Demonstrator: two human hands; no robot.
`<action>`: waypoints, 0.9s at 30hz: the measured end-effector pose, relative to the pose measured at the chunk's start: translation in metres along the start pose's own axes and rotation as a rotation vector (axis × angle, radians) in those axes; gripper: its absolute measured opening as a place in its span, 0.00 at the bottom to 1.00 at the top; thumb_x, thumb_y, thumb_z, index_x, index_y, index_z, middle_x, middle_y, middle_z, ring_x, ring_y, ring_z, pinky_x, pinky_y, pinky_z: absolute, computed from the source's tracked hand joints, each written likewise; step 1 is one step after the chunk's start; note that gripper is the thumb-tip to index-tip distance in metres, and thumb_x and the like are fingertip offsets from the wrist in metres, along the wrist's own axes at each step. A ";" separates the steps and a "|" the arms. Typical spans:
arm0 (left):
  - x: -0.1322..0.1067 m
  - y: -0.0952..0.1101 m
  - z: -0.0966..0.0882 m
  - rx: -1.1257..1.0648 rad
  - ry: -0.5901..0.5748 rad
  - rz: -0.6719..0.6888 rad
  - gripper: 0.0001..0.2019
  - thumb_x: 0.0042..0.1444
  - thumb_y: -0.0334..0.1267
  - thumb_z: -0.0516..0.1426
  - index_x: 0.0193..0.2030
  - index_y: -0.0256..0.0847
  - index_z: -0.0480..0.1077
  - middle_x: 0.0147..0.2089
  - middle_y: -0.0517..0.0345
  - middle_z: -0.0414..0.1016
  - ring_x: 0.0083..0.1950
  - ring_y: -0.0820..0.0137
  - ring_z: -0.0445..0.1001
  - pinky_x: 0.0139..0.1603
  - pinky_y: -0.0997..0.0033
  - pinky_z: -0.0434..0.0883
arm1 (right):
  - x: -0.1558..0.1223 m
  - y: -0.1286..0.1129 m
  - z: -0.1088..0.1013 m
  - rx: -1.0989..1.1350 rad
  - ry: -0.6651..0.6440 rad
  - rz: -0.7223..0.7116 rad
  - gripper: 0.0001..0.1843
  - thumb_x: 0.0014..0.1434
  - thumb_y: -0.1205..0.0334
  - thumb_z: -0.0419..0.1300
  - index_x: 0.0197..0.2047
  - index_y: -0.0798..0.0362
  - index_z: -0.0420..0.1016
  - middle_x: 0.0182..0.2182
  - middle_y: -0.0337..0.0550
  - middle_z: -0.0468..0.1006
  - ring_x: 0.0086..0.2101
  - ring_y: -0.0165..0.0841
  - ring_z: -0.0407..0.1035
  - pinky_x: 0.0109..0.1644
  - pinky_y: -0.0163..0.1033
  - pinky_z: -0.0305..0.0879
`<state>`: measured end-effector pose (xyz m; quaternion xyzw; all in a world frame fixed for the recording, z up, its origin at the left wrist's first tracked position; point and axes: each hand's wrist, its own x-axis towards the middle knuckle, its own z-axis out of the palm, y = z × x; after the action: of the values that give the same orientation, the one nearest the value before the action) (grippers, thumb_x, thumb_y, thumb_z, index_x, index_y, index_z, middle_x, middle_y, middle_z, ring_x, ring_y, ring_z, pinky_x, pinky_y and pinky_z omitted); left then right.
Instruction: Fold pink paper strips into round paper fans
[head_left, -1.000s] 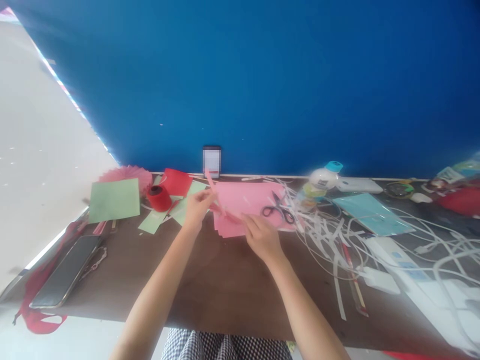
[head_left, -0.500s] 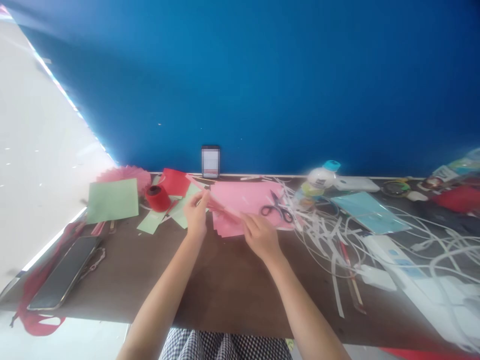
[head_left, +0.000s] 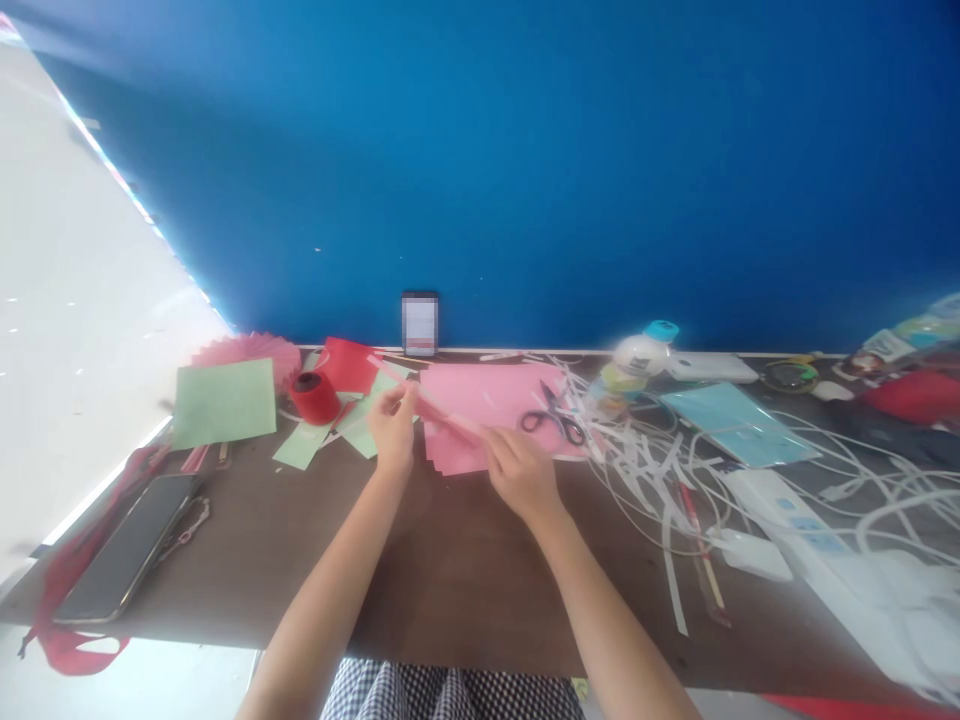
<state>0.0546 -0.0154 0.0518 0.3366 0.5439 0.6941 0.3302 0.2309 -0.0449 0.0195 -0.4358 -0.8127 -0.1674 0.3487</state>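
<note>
A narrow folded strip of pink paper [head_left: 450, 416] stretches slantwise between my hands. My left hand [head_left: 394, 425] pinches it near its upper left part, and a bit of it sticks out past the fingers. My right hand [head_left: 521, 468] is closed on its lower right end. Beneath and behind the strip lie flat pink sheets [head_left: 487, 385]. Black scissors [head_left: 553, 418] rest on those sheets, just beyond my right hand. Left of my left hand are green paper pieces [head_left: 360, 428], a spool of red thread [head_left: 315, 397] and red paper [head_left: 349, 364].
A phone [head_left: 420, 324] leans upright against the blue wall; another phone [head_left: 127, 548] lies at left. A green sheet [head_left: 225, 402] leans on a pink pleated fan [head_left: 251, 350]. Paper scraps [head_left: 645, 455], a bottle [head_left: 641, 360], cables and a power strip [head_left: 795, 525] crowd the right side.
The pink paper between my hands now looks narrower and flatter, pressed together as a strip. Both hands have stayed in nearly the same place.
</note>
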 end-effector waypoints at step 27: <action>0.015 -0.014 -0.006 0.056 -0.106 -0.044 0.16 0.42 0.49 0.58 0.29 0.35 0.70 0.30 0.54 0.72 0.32 0.71 0.70 0.34 0.72 0.67 | -0.001 -0.002 0.000 -0.056 0.045 -0.021 0.20 0.54 0.76 0.45 0.44 0.54 0.71 0.34 0.46 0.74 0.33 0.32 0.66 0.39 0.36 0.59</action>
<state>0.0424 -0.0035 0.0389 0.3698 0.5522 0.6523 0.3644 0.2299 -0.0465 0.0188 -0.4330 -0.8041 -0.2037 0.3528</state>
